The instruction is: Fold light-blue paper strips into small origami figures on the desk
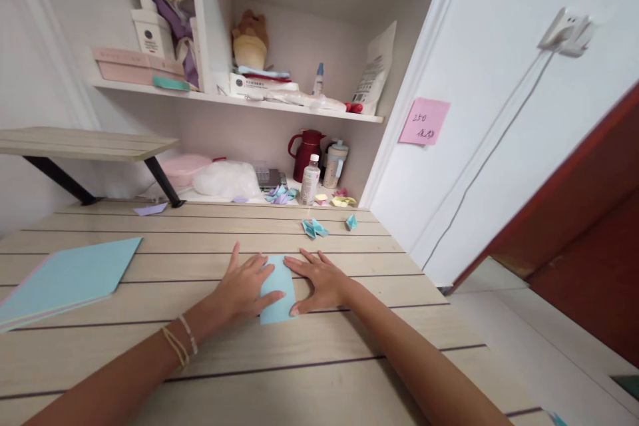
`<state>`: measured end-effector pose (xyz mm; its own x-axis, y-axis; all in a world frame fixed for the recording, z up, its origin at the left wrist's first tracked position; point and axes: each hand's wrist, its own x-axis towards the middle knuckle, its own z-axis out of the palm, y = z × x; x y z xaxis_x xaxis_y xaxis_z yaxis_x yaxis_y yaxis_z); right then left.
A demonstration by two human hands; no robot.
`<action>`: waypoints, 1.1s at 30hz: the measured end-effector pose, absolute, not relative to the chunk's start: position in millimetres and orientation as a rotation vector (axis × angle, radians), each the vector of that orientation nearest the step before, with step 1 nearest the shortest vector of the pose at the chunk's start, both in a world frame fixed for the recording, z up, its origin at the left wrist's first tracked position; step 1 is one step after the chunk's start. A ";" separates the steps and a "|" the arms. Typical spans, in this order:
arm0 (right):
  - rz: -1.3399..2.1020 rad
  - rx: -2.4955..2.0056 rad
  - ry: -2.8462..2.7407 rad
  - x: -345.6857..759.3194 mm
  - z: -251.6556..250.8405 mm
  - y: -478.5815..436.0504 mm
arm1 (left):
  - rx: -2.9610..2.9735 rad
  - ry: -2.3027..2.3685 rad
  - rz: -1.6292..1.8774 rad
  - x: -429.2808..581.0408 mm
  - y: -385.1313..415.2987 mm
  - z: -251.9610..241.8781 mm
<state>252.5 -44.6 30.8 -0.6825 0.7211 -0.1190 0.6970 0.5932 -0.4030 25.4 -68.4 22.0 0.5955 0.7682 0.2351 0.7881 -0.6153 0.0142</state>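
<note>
A light blue sheet of paper [277,289], narrow and rectangular, lies flat on the wooden desk between my hands. My left hand [245,285] rests on its left side with fingers apart, the thumb stretched across the paper. On the right edge, my right hand [319,283] touches the sheet with its fingertips and thumb, the fingers spread. Beyond the hands sit folded blue paper pieces [314,228] and one smaller folded blue piece [351,221]. A stack of coloured paper [74,276], blue on top, lies to the left.
At the desk's back are a clear bottle [310,181], a red jug [307,154], a pale tumbler [335,165] and purple and blue folded papers [282,195]. A raised wooden stand [84,143] with black legs occupies the back left. Shelves [239,101] rise behind.
</note>
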 end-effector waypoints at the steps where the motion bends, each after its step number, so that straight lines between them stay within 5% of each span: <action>1: 0.661 -1.237 -2.764 252.5 31.3 -43.7 | -2.682 -1.350 -0.368 29.4 -71.7 18.2; 33: 0.789 -1.226 -2.736 256.4 23.4 -33.3 | -2.915 -0.834 -0.302 42.5 -55.1 42.7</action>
